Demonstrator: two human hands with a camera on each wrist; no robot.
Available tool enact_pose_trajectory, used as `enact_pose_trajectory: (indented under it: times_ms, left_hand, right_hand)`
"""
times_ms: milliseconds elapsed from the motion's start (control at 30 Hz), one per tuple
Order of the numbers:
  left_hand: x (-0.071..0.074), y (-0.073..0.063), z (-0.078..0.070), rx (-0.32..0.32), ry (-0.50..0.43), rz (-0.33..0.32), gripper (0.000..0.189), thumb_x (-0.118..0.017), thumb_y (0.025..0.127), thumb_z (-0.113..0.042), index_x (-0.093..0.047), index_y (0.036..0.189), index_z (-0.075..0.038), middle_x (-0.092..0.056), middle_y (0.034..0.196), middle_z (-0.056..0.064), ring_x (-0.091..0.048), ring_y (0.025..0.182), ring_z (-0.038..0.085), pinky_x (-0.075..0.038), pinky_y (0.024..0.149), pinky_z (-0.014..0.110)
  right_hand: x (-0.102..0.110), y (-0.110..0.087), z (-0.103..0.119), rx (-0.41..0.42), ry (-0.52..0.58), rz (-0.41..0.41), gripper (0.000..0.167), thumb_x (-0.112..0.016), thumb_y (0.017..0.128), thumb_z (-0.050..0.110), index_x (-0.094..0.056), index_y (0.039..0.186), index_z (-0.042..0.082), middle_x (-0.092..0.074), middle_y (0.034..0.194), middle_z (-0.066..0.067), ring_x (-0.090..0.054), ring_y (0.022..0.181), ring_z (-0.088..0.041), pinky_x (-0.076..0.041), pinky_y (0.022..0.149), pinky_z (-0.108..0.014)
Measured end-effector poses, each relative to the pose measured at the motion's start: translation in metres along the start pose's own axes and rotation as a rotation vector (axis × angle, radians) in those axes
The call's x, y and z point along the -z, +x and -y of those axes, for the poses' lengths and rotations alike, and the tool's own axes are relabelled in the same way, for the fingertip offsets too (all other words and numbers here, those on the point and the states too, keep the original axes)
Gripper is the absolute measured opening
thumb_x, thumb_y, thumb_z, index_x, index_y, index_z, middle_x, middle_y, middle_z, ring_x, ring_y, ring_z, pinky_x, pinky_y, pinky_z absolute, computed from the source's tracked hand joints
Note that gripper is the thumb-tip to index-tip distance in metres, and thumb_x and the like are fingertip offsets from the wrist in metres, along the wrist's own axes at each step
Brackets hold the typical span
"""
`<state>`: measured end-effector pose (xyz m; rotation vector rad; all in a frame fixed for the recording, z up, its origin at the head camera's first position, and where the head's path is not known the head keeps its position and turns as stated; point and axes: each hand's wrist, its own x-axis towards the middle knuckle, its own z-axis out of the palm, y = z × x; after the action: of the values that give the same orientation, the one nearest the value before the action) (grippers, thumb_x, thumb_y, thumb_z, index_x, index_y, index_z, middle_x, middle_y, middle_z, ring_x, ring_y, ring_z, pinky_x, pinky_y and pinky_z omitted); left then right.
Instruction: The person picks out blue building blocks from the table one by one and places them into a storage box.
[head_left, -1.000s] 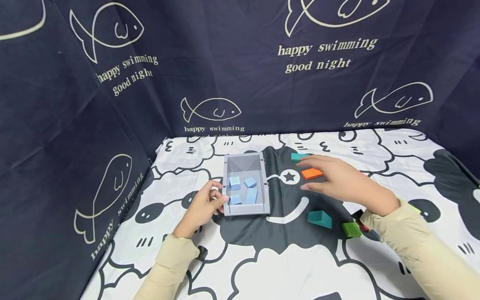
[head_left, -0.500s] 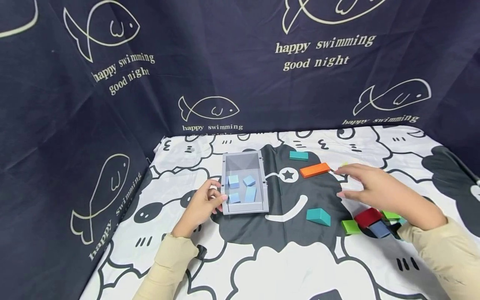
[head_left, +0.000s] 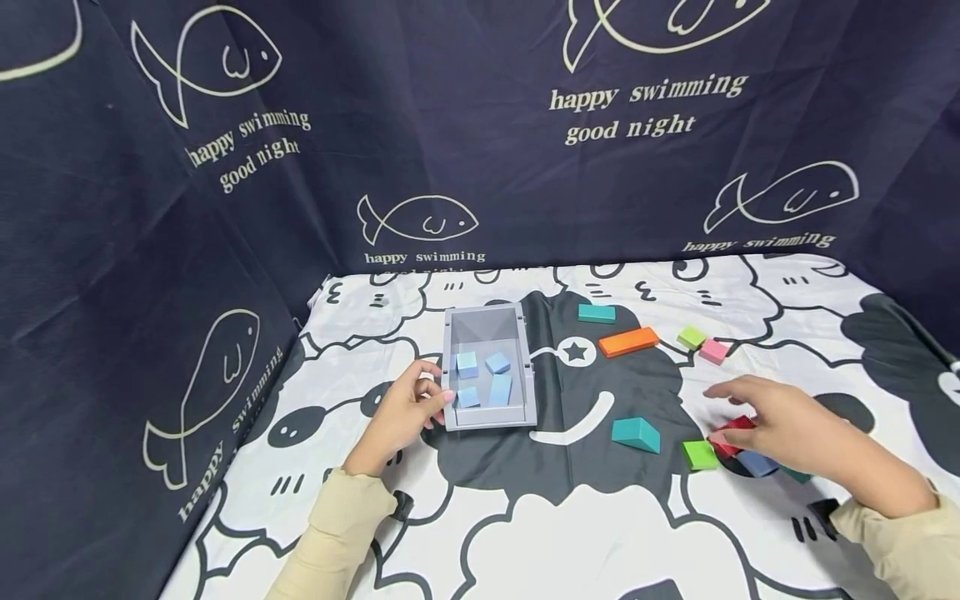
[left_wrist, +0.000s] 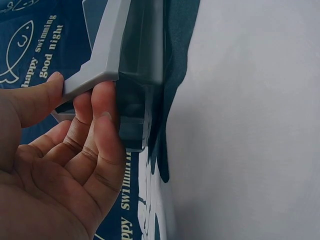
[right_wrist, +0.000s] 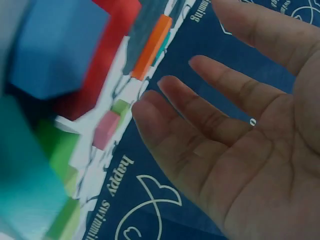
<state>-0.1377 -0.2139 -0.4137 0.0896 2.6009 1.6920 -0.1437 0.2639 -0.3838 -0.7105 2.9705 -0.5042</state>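
My left hand (head_left: 406, 414) grips the left rim of a grey plastic box (head_left: 534, 392); in the left wrist view the thumb lies on top of the rim (left_wrist: 95, 70) and the fingers curl beneath it. Inside the box lie several light blue blocks (head_left: 500, 389). Over on the right, my right hand (head_left: 787, 421) hovers with relaxed, spread fingers above a pile of blocks and holds nothing. That pile has a red block (head_left: 731, 437), a dark blue block (head_left: 757, 463) and, in the right wrist view, a teal block (right_wrist: 30, 175); the hand hides part of it in the head view.
Left of the pile lie a green block (head_left: 701, 455) and a teal wedge block (head_left: 636, 435). Farther back are an orange block (head_left: 628, 342), a teal block (head_left: 597, 313), a lime block (head_left: 691, 337) and a pink block (head_left: 714, 352). A dark curtain (head_left: 525, 167) borders the cloth.
My right hand has drawn back from over the orange block, moving right and nearer to the pile, uncovering the lime and pink blocks. The left hand keeps its hold on the box.
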Motion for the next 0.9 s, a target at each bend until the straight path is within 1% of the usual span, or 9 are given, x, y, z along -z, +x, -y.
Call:
enact_pose_trajectory:
  times_ms: [100, 200, 300, 367, 600, 767, 900]
  left_hand:
    - [0.000, 0.000, 0.000, 0.001, -0.003, 0.006, 0.031, -0.069, 0.093, -0.008, -0.052, 0.119, -0.007, -0.063, 0.075, 0.005, -0.064, 0.063, 0.024, -0.051, 0.058, 0.034]
    - [0.000, 0.000, -0.001, 0.002, -0.002, 0.007, 0.031, -0.070, 0.093, -0.008, -0.052, 0.118, -0.007, -0.063, 0.075, 0.005, -0.064, 0.063, 0.024, -0.051, 0.058, 0.034]
    - [0.000, 0.000, -0.001, 0.002, 0.003, 0.011, 0.031, -0.070, 0.093, -0.009, -0.052, 0.118, -0.007, -0.063, 0.075, 0.005, -0.064, 0.063, 0.023, -0.051, 0.058, 0.034]
    - [-0.001, 0.000, 0.000, 0.000, 0.006, 0.013, 0.031, -0.069, 0.093, -0.009, -0.052, 0.118, -0.006, -0.063, 0.076, 0.005, -0.064, 0.063, 0.022, -0.051, 0.058, 0.034]
    - [0.000, 0.000, 0.000, -0.003, 0.018, 0.007, 0.031, -0.069, 0.094, -0.010, -0.052, 0.119, -0.007, -0.064, 0.077, 0.005, -0.064, 0.063, 0.022, -0.052, 0.058, 0.035]
    - [0.001, 0.000, 0.000, -0.013, 0.016, 0.014, 0.031, -0.069, 0.094, -0.010, -0.052, 0.119, -0.006, -0.064, 0.076, 0.005, -0.064, 0.063, 0.021, -0.052, 0.058, 0.034]
    - [0.001, 0.001, 0.000, -0.007, 0.017, 0.017, 0.032, -0.069, 0.094, -0.010, -0.052, 0.120, -0.006, -0.064, 0.076, 0.004, -0.064, 0.063, 0.021, -0.052, 0.059, 0.034]
  right_hand:
    - [-0.006, -0.006, -0.002, -0.013, 0.002, 0.023, 0.046, -0.089, 0.072, 0.023, -0.069, 0.110, 0.005, -0.067, 0.098, -0.002, -0.060, 0.082, -0.019, -0.050, 0.069, -0.037]
    - [-0.012, -0.010, -0.004, -0.008, -0.001, 0.041, 0.035, -0.089, 0.070, 0.020, -0.070, 0.098, 0.013, -0.061, 0.089, 0.006, -0.051, 0.075, -0.011, -0.045, 0.064, -0.030]
    - [-0.017, -0.013, -0.005, 0.001, -0.024, 0.035, 0.031, -0.090, 0.068, 0.016, -0.067, 0.088, 0.020, -0.057, 0.084, 0.010, -0.049, 0.074, -0.009, -0.043, 0.063, -0.028]
    - [-0.019, -0.015, -0.006, 0.007, -0.039, 0.026, 0.031, -0.090, 0.067, 0.013, -0.066, 0.086, 0.020, -0.056, 0.083, 0.010, -0.048, 0.073, -0.008, -0.043, 0.062, -0.028]
    - [-0.024, -0.017, -0.005, 0.016, -0.085, -0.026, 0.033, -0.090, 0.064, 0.008, -0.066, 0.085, 0.016, -0.057, 0.086, 0.004, -0.051, 0.073, -0.012, -0.046, 0.063, -0.034]
    - [-0.025, -0.016, -0.004, 0.002, -0.084, -0.036, 0.035, -0.090, 0.062, 0.005, -0.066, 0.086, 0.013, -0.057, 0.087, 0.000, -0.053, 0.074, -0.015, -0.046, 0.064, -0.036]
    - [-0.025, -0.018, -0.003, -0.016, -0.079, -0.031, 0.035, -0.089, 0.061, 0.003, -0.066, 0.085, 0.012, -0.057, 0.086, 0.000, -0.053, 0.074, -0.015, -0.047, 0.065, -0.038]
